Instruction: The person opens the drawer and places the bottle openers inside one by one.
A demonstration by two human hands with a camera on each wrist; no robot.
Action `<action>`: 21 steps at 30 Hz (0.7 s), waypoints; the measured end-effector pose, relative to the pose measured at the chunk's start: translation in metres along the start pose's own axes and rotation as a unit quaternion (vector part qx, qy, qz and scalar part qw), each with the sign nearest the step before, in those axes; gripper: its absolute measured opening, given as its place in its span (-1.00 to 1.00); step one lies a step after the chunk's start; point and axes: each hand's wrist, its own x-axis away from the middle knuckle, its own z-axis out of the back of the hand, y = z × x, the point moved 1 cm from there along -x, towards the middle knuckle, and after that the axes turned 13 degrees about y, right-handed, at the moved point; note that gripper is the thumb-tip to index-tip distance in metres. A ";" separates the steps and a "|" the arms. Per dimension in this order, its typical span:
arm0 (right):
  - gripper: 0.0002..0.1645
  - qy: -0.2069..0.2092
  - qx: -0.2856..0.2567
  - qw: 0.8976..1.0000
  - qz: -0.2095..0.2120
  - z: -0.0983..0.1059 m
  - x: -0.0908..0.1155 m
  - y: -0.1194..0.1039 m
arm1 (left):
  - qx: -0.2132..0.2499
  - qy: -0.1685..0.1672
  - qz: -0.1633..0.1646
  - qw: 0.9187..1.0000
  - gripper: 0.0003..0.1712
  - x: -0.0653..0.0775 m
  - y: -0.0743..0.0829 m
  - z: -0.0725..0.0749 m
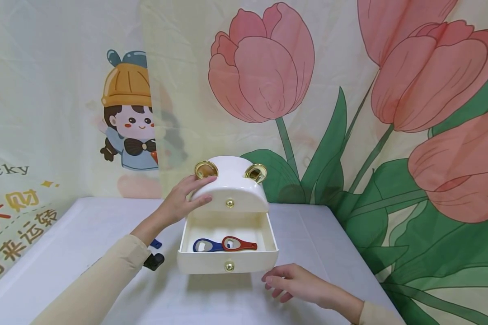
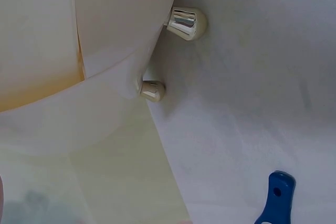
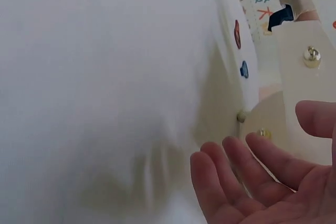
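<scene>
A white storage box (image 1: 232,192) with a rounded top, gold ears and a gold knob stands on the table, its lower drawer (image 1: 227,262) pulled out. Inside the drawer lie a blue bottle opener (image 1: 205,245) and a red bottle opener (image 1: 240,243), their ends overlapping. My left hand (image 1: 185,198) rests on the box's upper left side by the ear, fingers extended and thumb on the front. My right hand (image 1: 294,284) is beside the drawer's front right corner; its fingers (image 3: 239,163) are loosely bent and hold nothing.
Left of the box, partly behind my left forearm, a blue opener handle (image 1: 156,243) lies on the white-covered table (image 1: 309,234). A red item (image 3: 237,34) also shows there in the right wrist view. Behind the table hangs a printed tulip cloth (image 1: 264,76).
</scene>
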 end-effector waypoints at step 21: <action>-0.25 -0.130 -0.376 0.915 -0.075 -0.068 -0.005 -0.027 | 0.001 0.009 -0.012 1.000 -0.33 0.000 -0.001 -0.001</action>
